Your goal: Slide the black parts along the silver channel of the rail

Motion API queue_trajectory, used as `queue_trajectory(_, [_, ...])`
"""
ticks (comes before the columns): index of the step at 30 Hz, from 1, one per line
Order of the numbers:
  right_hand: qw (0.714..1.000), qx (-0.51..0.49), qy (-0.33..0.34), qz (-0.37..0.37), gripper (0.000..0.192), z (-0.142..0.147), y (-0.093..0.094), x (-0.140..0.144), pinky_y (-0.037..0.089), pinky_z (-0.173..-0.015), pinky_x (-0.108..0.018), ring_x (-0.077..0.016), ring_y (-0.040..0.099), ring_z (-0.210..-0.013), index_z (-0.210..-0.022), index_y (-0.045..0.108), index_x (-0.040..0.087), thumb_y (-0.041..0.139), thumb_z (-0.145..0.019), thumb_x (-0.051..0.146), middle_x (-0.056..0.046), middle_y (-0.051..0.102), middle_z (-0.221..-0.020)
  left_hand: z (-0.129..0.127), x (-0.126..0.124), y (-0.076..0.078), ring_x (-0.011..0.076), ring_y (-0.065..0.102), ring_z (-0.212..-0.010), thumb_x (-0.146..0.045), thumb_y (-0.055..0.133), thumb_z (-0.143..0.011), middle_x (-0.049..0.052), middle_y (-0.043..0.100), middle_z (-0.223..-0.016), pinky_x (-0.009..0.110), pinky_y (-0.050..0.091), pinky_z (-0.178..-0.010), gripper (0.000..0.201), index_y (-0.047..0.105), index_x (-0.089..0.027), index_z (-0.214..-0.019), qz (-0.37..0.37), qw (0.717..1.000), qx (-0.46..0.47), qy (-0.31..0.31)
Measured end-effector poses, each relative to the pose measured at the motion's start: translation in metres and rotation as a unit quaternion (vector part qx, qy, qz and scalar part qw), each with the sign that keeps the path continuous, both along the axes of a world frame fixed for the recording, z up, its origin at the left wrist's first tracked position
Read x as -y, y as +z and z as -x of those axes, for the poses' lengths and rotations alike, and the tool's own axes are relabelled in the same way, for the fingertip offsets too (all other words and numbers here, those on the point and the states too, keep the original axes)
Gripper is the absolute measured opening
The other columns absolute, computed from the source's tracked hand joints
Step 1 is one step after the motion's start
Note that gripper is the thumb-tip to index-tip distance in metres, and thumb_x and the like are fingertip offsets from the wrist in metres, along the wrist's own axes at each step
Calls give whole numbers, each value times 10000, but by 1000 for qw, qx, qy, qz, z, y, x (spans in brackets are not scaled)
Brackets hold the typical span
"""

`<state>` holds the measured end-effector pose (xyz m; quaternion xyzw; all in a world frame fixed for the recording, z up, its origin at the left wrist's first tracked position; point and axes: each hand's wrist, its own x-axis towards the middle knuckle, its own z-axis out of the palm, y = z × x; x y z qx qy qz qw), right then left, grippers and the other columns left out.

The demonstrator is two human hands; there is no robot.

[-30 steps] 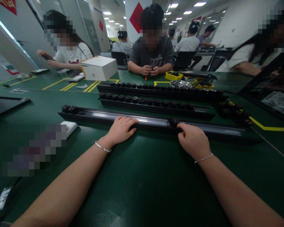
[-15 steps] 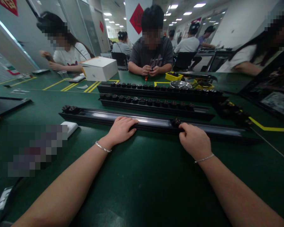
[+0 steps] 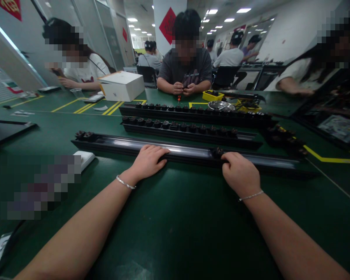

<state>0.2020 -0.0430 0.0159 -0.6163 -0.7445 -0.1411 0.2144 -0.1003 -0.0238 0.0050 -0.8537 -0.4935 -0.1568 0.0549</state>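
Your left hand (image 3: 148,160) lies flat, fingers spread, on the long black channelled rail (image 3: 189,152) nearest you on the green table (image 3: 175,225); two small black plug modules (image 3: 84,135) are seated at its left end; your right hand (image 3: 239,174) pinches a third black module (image 3: 216,152) mid-rail; most of the glossy channel appears unfilled, unlike the two populated rails (image 3: 189,128) behind.

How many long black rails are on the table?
3: the nearest rail under both hands, a middle rail behind it, and a far rail by the yellow tray.
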Motion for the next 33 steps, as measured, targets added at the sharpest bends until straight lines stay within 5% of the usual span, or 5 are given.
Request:
queue_trajectory(16, [999,-20,-28,-3,204,1,0,-1,358,-624,-290,-165,544,-702,-779,637,186,438,-748,155,-48,650,-835,1,-1,-1,221,563,-1013,-337,487,-853,41,650,-1083,395,347,-917,326,538,-248,-1162,-3,1000,-16,2])
queue_trajectory(33, [988,-135,-77,-3,250,11,-8,-12,371,-696,-314,-195,512,-781,-776,536,183,525,-780,433,-67,589,-828,4,-4,-3,230,566,-1031,-386,435,-871,39,648,-1107,401,342,-918,357,542,-249,-1184,10,999,-30,11])
